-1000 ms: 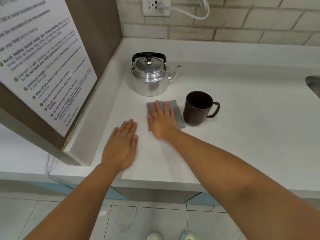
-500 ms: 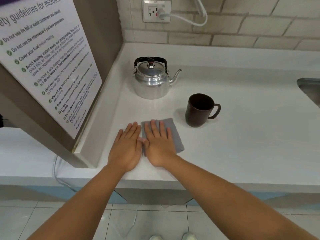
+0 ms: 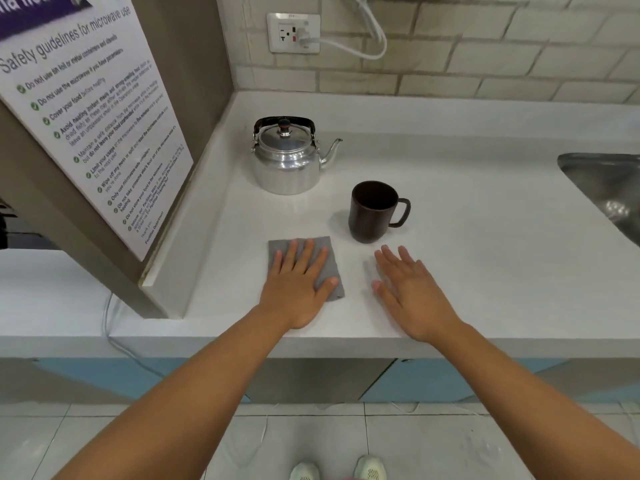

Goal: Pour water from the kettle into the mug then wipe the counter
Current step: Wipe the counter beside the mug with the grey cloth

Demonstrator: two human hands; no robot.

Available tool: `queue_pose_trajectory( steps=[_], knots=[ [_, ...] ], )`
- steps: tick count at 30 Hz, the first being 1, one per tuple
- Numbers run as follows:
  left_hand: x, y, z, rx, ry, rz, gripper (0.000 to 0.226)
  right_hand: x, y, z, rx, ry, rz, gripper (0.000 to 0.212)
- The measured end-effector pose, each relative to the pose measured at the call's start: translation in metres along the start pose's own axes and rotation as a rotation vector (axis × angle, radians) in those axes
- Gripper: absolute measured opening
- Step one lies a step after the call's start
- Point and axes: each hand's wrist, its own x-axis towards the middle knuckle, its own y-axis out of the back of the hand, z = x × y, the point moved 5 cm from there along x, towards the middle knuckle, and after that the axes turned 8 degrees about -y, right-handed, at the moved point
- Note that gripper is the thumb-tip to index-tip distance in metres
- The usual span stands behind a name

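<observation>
Grey cloth lies low in mid-frame under our left hand, fingers spread flat to press it for wiping. Our right hand rests open and empty on the white counter — likely bracing. The kettle and mug stand above, clear of the wiping path.

A white poster of microwave safety guidelines, with green check marks beside its lines, hangs on a brown panel at the left. On the pale brick wall a white socket holds a plug whose white cable loops upward. A steel sink shows at the right edge. Below, blue cabinet fronts, a grey tiled floor and two pale shoes appear.
</observation>
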Motion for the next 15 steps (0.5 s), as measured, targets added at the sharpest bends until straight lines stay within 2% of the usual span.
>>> queue_pose_trajectory(
  steps=[6,15],
  knots=[
    [-0.023,-0.005,-0.011,0.041,-0.076,0.01,0.065,-0.014,-0.019,0.029,-0.061,-0.015,-0.134,0.065],
    [-0.033,0.015,-0.012,0.007,-0.072,-0.027,0.068,-0.014,-0.017,0.034,-0.062,0.0,-0.137,0.068]
  ],
)
